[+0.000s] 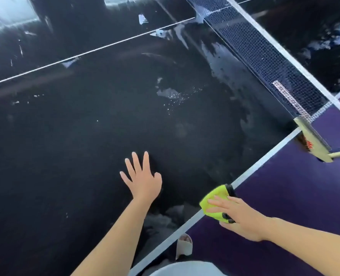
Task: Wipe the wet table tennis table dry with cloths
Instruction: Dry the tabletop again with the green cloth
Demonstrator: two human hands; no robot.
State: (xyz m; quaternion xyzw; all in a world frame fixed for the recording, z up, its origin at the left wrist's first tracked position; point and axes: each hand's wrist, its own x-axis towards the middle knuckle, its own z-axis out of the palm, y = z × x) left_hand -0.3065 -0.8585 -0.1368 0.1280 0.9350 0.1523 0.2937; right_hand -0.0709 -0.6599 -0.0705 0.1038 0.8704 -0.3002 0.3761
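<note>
At near right edge of desk (85, 136), right grip (242, 218) flat on yellow-green cloth (215, 200), fingers straight, pressing it over white border line. Just left, left grip (143, 180) spread wide, palm down on dark desk, holding nothing. Farther off, water patches (171, 94) toward net (264, 56).

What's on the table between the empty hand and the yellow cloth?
Nothing: in the head view, only bare dark tabletop separates the left hand from the yellow cloth.
</note>
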